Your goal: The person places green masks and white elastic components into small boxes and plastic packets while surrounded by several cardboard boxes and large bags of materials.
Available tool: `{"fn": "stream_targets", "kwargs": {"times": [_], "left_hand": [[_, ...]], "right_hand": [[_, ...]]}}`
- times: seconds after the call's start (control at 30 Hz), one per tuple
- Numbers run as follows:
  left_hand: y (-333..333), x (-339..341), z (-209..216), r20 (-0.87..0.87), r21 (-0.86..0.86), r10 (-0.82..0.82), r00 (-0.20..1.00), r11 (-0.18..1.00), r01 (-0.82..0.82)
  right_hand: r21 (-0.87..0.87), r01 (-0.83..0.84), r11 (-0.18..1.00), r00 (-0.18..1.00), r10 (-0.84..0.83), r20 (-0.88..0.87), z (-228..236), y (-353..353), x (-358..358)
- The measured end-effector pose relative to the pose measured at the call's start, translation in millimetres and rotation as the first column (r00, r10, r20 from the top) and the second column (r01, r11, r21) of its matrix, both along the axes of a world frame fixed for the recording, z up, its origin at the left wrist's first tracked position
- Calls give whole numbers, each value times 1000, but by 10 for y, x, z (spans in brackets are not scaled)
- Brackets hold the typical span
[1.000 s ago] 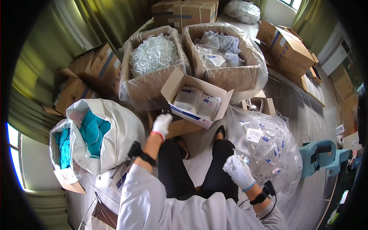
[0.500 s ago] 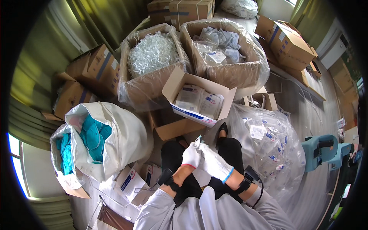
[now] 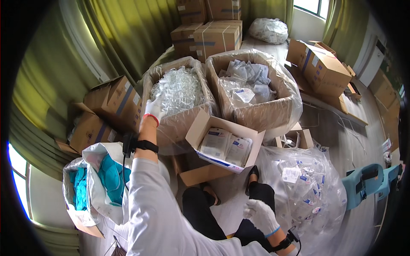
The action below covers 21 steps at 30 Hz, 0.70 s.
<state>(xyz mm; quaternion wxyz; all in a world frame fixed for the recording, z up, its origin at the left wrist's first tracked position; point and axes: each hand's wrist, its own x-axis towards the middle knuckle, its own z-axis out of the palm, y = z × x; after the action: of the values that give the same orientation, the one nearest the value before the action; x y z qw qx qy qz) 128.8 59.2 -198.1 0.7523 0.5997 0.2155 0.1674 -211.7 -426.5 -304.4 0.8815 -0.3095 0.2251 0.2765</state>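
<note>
One white-gloved left hand (image 3: 154,107) is hovering at the left rim of a plastic-lined carton (image 3: 173,128), where translucent strips (image 3: 184,88) are lying heaped; whether its grip is grasping any, one cannot tell. Nearer and right, the gloved right hand (image 3: 259,216) is hovering half-curled over black trousers (image 3: 262,193), its grip likewise being impossible to tell.

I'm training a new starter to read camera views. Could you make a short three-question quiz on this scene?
1. True or false: the left hand and the right hand are both gloved.
2. Which is nearest the left hand? A) the stacked cartons B) the box of clear strands C) the window
3. What colour are the pieces in the larger white sack?

Key: 1 true; 2 B; 3 teal.
</note>
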Motion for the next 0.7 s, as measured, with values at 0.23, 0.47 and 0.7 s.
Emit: {"fn": "stream_targets", "kwargs": {"times": [0.23, 0.47, 0.7], "left_hand": [[-1037, -398, -821, 40, 621, 150, 988, 771, -142], [-1907, -602, -1463, -535, 775, -126, 836, 322, 544], [-2593, -364, -1681, -810, 584, 262, 525, 282, 761]], "right_hand": [[9, 102, 995, 988, -100, -120, -99, -62, -27], [11, -7, 1000, 989, 9, -148, -109, 9, 167], [-13, 29, 999, 985, -31, -170, -95, -107, 211]]}}
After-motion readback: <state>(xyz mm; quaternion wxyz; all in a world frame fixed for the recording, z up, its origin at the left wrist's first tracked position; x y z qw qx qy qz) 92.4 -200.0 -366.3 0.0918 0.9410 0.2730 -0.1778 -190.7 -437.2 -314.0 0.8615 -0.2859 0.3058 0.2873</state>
